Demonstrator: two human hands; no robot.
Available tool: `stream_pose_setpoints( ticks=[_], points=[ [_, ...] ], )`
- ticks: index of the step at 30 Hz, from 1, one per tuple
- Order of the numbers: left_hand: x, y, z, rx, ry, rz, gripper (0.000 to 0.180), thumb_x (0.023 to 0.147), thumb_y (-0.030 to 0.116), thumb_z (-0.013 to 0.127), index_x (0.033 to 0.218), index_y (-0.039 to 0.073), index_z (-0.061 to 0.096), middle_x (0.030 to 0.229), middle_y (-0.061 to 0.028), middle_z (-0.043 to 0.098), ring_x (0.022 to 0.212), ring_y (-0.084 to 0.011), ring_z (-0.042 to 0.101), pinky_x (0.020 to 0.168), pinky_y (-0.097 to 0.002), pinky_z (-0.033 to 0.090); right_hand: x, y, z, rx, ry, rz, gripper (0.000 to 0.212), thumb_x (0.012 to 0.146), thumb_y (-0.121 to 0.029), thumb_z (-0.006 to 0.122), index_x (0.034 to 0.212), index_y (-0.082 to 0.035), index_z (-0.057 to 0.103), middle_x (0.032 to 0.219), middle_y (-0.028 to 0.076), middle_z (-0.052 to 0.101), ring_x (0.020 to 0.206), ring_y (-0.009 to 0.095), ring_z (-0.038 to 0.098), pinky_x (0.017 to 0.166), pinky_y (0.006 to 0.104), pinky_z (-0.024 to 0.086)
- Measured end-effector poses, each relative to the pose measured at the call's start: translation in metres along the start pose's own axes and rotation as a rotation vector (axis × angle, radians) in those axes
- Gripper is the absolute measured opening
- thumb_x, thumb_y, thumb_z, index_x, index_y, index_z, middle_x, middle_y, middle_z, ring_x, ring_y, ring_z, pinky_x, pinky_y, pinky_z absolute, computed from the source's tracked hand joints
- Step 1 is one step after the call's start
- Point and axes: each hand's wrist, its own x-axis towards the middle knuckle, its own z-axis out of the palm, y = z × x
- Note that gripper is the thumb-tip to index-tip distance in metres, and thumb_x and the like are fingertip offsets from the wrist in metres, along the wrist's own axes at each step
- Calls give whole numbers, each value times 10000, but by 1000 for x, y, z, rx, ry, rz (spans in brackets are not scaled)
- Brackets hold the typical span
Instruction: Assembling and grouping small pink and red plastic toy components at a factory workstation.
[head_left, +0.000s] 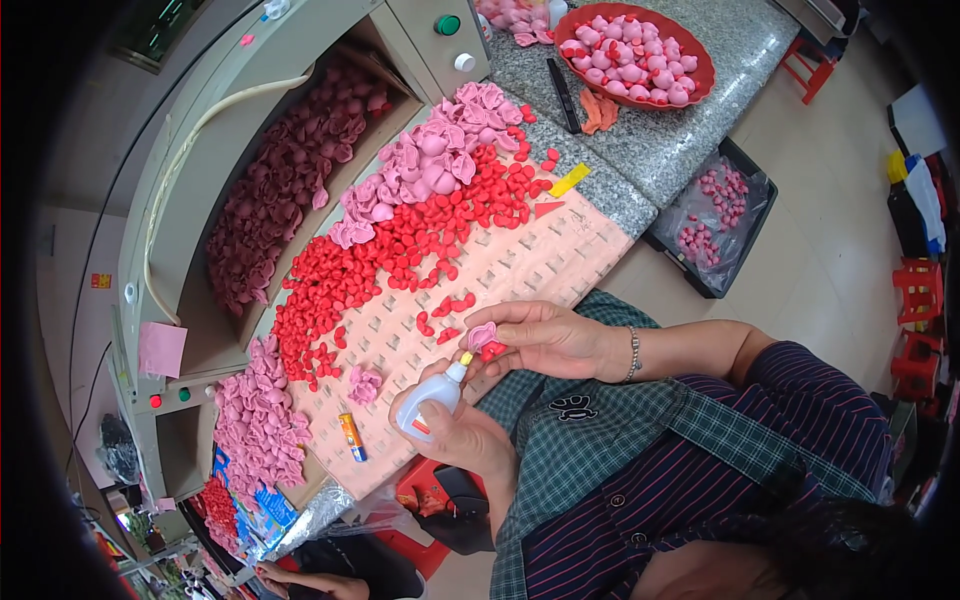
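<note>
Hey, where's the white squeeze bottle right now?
In the head view, the white squeeze bottle is just left of centre, in the left hand, its yellow tip close beside the pink piece in the right hand.

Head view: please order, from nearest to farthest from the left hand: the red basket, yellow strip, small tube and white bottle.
1. White bottle: in the left hand.
2. Small tube: on the mat, picture left.
3. Yellow strip: upper right, mat's edge.
4. Red basket: farthest, top right.
</note>
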Motion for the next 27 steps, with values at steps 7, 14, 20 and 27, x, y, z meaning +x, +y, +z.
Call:
stream_pose_setpoints(
  ticks=[7,14,20,27],
  points=[
    [2,-3,-2,22,25,49,425,957,302,601,1150,-18,397,1058,-290,606,807,-336,690,681,-397,631,0,-2,6,-52,34,-2,447,1015,-174,564,1418,-3,477,1287,134,611,1148,245,623,970,385,512],
    [2,-4,-3,41,8,47,430,974,321,590,1141,-48,446,1032,-256,627,820,-317,691,712,-399,622,1,-3,6,-53,33,12,447,1016,-170,564,1418,4,475,1278,140,613,1148,246,625,976,381,509],
    [1,0,0,55,-9,38,449,988,333,580,1138,-80,489,1006,-221,645,822,-295,694,727,-392,617,2,-1,6,-45,36,18,432,1015,-157,561,1411,0,489,1269,143,621,1162,249,621,987,383,507],
    [3,-1,-1,44,4,36,448,960,317,623,1148,-19,393,1029,-285,616,778,-325,685,667,-402,618,2,2,3,-39,24,2,414,1013,-135,560,1401,-3,506,1265,142,624,1143,235,625,982,376,505]
  ],
)
